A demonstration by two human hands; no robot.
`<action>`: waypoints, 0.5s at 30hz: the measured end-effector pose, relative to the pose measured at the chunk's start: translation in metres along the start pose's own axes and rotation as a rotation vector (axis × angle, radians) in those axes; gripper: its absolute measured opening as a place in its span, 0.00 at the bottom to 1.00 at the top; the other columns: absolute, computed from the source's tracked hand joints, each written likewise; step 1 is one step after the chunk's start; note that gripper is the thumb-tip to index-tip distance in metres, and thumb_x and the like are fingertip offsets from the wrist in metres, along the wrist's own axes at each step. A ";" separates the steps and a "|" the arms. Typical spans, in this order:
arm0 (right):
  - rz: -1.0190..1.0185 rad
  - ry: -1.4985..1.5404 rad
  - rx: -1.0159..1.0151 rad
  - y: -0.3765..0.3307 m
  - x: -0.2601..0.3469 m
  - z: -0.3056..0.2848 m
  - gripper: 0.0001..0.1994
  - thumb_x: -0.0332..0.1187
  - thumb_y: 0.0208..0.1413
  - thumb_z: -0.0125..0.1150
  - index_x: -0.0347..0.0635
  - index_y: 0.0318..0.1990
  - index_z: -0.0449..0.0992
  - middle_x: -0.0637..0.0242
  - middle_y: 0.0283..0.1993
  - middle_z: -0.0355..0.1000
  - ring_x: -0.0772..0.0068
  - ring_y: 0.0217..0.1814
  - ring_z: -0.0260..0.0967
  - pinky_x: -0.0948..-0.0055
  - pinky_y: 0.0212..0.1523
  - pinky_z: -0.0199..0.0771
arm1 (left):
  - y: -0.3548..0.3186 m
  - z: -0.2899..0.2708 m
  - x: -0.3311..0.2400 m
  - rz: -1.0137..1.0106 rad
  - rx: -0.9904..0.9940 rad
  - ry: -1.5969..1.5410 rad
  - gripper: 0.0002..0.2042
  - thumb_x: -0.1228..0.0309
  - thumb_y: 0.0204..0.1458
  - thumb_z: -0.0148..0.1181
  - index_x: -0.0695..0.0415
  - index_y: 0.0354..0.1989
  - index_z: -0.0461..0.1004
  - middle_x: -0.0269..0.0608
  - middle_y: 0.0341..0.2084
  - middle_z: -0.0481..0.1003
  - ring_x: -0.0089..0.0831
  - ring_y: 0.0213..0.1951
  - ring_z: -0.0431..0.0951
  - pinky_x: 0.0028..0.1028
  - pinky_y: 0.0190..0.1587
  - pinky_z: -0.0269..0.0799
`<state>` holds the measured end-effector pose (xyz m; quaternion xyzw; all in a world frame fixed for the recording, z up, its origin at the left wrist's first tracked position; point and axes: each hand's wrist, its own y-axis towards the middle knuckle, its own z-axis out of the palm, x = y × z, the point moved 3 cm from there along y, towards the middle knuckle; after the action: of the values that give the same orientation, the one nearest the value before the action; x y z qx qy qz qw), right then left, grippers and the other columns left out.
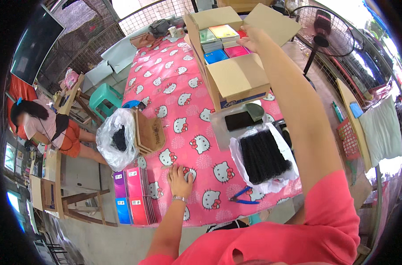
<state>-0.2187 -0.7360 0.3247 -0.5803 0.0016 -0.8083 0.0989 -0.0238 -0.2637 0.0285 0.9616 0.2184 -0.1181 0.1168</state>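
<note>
My right hand (pixel 252 39) reaches to the far right corner of an open cardboard box (pixel 236 81), its thumb and fingers around the edge of a red notebook (pixel 242 33). Stacks of notebooks fill the box: a green one (pixel 208 35), a yellow one (pixel 223 31), a blue one (pixel 216 56) and a pink one (pixel 237 51) show on top. My left hand (pixel 179 182) lies flat on the pink patterned tablecloth (pixel 179 148), fingers apart and holding nothing. Left of it sit spiral notebook stacks in purple (pixel 120 183), pink (pixel 135 182), blue (pixel 123 210) and red (pixel 141 210).
Blue-handled pliers (pixel 245 195) lie by a white wrap of black wire coils (pixel 265 157). A dark phone-like slab (pixel 240 120) rests beyond. A plastic bag (pixel 117 141) stands beside brown boards (pixel 148 134). A fan (pixel 321 37) is behind right; another person (pixel 48 126) bends at left.
</note>
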 end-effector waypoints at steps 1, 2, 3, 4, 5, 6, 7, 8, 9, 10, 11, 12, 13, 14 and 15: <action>0.038 0.094 -0.017 0.018 -0.006 0.006 0.21 0.33 0.62 0.54 0.33 0.60 0.64 0.41 0.57 0.64 0.50 0.57 0.67 0.56 0.59 0.72 | -0.001 0.000 0.000 -0.006 -0.004 0.000 0.27 0.58 0.52 0.56 0.59 0.58 0.66 0.53 0.63 0.60 0.50 0.67 0.55 0.50 0.68 0.46; 0.077 0.188 -0.036 0.036 -0.012 0.013 0.22 0.31 0.61 0.54 0.30 0.60 0.63 0.43 0.59 0.63 0.47 0.58 0.66 0.50 0.61 0.70 | -0.001 0.001 0.000 -0.004 -0.005 -0.001 0.27 0.58 0.52 0.57 0.59 0.58 0.66 0.52 0.63 0.60 0.50 0.67 0.54 0.50 0.68 0.46; 0.073 0.192 -0.037 0.060 -0.016 0.013 0.22 0.31 0.61 0.54 0.30 0.60 0.63 0.43 0.59 0.63 0.47 0.58 0.66 0.50 0.61 0.70 | 0.003 0.001 -0.003 0.010 -0.007 0.001 0.27 0.57 0.52 0.57 0.58 0.58 0.66 0.52 0.63 0.60 0.50 0.67 0.54 0.50 0.68 0.46; 0.085 0.168 0.016 0.085 -0.020 0.010 0.24 0.33 0.61 0.55 0.33 0.62 0.61 0.44 0.62 0.62 0.46 0.60 0.66 0.50 0.60 0.71 | 0.007 0.002 -0.011 0.024 -0.001 -0.012 0.26 0.58 0.52 0.58 0.58 0.57 0.67 0.50 0.63 0.60 0.50 0.67 0.54 0.51 0.68 0.47; 0.105 0.151 0.074 0.102 -0.026 0.011 0.26 0.35 0.61 0.57 0.36 0.63 0.59 0.44 0.64 0.61 0.45 0.62 0.65 0.50 0.58 0.72 | 0.009 0.001 -0.013 0.026 0.002 -0.009 0.26 0.58 0.52 0.58 0.58 0.57 0.67 0.50 0.63 0.60 0.50 0.67 0.54 0.51 0.68 0.47; 0.114 0.154 0.085 0.111 -0.033 0.020 0.26 0.35 0.61 0.57 0.36 0.63 0.59 0.44 0.64 0.61 0.45 0.62 0.65 0.50 0.58 0.72 | 0.008 0.000 -0.011 0.019 0.004 -0.005 0.26 0.58 0.52 0.58 0.58 0.57 0.67 0.50 0.63 0.60 0.50 0.67 0.55 0.51 0.67 0.47; 0.131 0.077 -0.026 0.119 -0.038 0.021 0.26 0.36 0.60 0.58 0.37 0.63 0.59 0.47 0.64 0.61 0.45 0.62 0.66 0.46 0.57 0.71 | 0.008 0.000 -0.011 0.018 0.007 -0.004 0.26 0.58 0.52 0.58 0.58 0.57 0.67 0.50 0.63 0.60 0.50 0.67 0.55 0.52 0.67 0.47; 0.144 -0.002 -0.141 0.126 -0.042 0.019 0.27 0.36 0.59 0.60 0.38 0.63 0.59 0.50 0.65 0.61 0.45 0.61 0.66 0.42 0.56 0.70 | 0.010 0.002 -0.012 0.015 0.007 -0.004 0.26 0.58 0.52 0.58 0.58 0.57 0.67 0.50 0.63 0.60 0.50 0.67 0.55 0.52 0.67 0.47; 0.167 0.004 -0.121 0.122 -0.050 0.033 0.27 0.36 0.59 0.60 0.38 0.63 0.59 0.50 0.65 0.61 0.45 0.61 0.66 0.42 0.56 0.70 | 0.007 -0.002 -0.007 0.006 0.006 0.010 0.26 0.58 0.52 0.58 0.58 0.56 0.67 0.50 0.63 0.60 0.50 0.67 0.55 0.52 0.67 0.48; 0.197 0.121 -0.079 0.114 -0.050 0.044 0.28 0.37 0.58 0.61 0.39 0.63 0.59 0.50 0.64 0.61 0.46 0.62 0.65 0.41 0.56 0.69 | 0.004 -0.004 -0.003 0.000 0.005 0.015 0.25 0.58 0.52 0.58 0.58 0.56 0.67 0.50 0.63 0.60 0.50 0.67 0.55 0.53 0.66 0.48; 0.221 0.178 -0.055 0.108 -0.055 0.053 0.28 0.37 0.57 0.62 0.40 0.63 0.60 0.50 0.64 0.61 0.46 0.63 0.64 0.41 0.57 0.68 | 0.002 -0.007 0.000 -0.017 0.009 0.026 0.25 0.58 0.52 0.58 0.58 0.56 0.67 0.50 0.63 0.60 0.50 0.67 0.55 0.53 0.66 0.48; 0.222 0.231 -0.052 0.115 -0.051 0.045 0.28 0.37 0.57 0.62 0.40 0.62 0.60 0.50 0.64 0.61 0.46 0.63 0.64 0.40 0.57 0.68 | 0.005 -0.005 -0.005 -0.003 0.006 0.009 0.25 0.60 0.51 0.58 0.58 0.57 0.67 0.50 0.62 0.61 0.51 0.66 0.55 0.52 0.66 0.48; 0.302 0.213 -0.150 0.121 -0.047 0.033 0.29 0.37 0.56 0.62 0.41 0.63 0.59 0.50 0.63 0.62 0.45 0.64 0.62 0.40 0.57 0.67 | 0.008 -0.004 -0.010 0.012 0.004 -0.008 0.26 0.61 0.50 0.59 0.57 0.57 0.67 0.50 0.62 0.61 0.51 0.66 0.56 0.51 0.66 0.48; 0.381 0.196 -0.250 0.124 -0.045 0.020 0.29 0.37 0.56 0.63 0.41 0.63 0.59 0.50 0.62 0.63 0.44 0.64 0.61 0.41 0.57 0.67 | 0.010 -0.002 -0.014 0.022 0.009 -0.019 0.26 0.61 0.50 0.59 0.57 0.57 0.67 0.50 0.62 0.61 0.51 0.66 0.56 0.51 0.66 0.48; 0.390 0.192 -0.238 0.115 -0.045 0.027 0.29 0.37 0.56 0.63 0.41 0.63 0.59 0.50 0.62 0.63 0.44 0.64 0.61 0.41 0.57 0.67 | 0.010 -0.004 -0.012 0.015 0.011 -0.010 0.25 0.60 0.51 0.58 0.58 0.57 0.67 0.50 0.62 0.61 0.51 0.66 0.56 0.52 0.66 0.48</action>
<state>-0.1608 -0.8382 0.2775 -0.4971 0.2182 -0.8196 0.1832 -0.0290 -0.2759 0.0373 0.9632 0.2101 -0.1233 0.1135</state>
